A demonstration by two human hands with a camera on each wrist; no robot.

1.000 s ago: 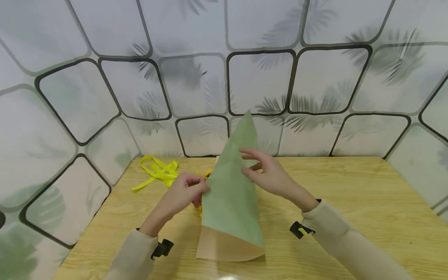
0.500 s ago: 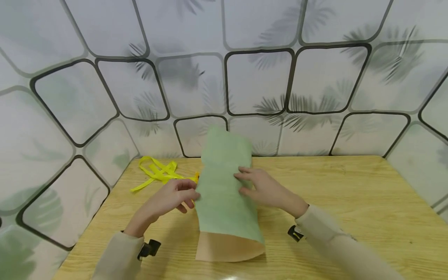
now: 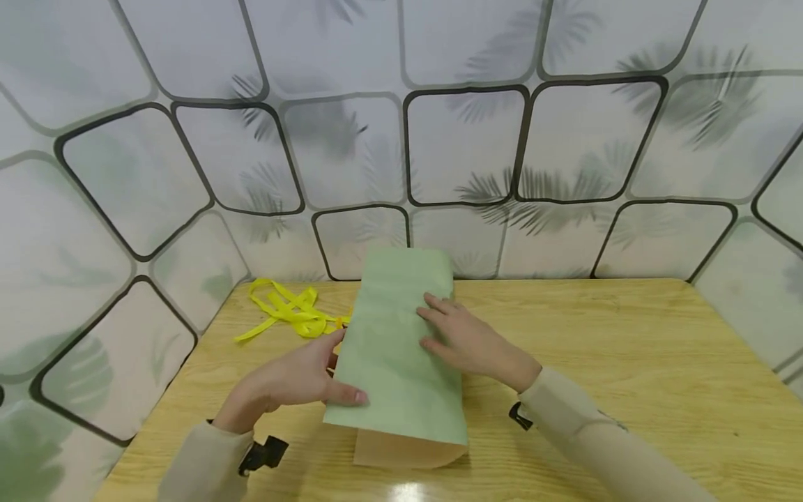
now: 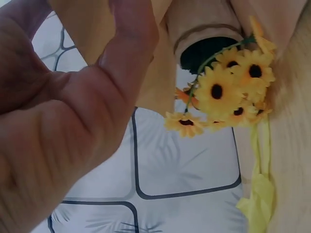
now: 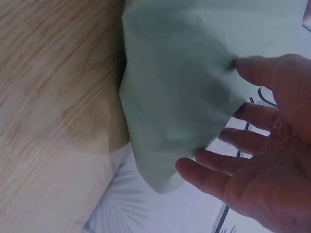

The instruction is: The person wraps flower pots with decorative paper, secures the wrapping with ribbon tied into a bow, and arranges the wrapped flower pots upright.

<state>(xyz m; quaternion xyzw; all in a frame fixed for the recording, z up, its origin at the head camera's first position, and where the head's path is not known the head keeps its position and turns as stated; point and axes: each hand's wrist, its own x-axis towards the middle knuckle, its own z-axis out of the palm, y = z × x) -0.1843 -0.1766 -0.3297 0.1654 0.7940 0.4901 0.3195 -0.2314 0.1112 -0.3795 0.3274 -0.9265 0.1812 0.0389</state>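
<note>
A sheet of wrapping paper, pale green outside and peach on the inner side, lies curved over a bundle on the table. My left hand grips its left edge, thumb on the green face and fingers behind. The right hand rests extended fingertips on the paper's right side; the right wrist view shows those fingers spread against the green sheet. Under the paper, the left wrist view shows yellow artificial flowers with dark centres, beside a tan cylinder with a cord round it and dark green at its end.
A loose heap of yellow ribbon lies at the back left of the wooden table. A patterned wall covering stands right behind the table's far edge and along both sides.
The paper's raised pointed top has folded down toward me, flattening over the bundle. My left hand has shifted lower along the left edge; the right hand has come down the sheet with it.
</note>
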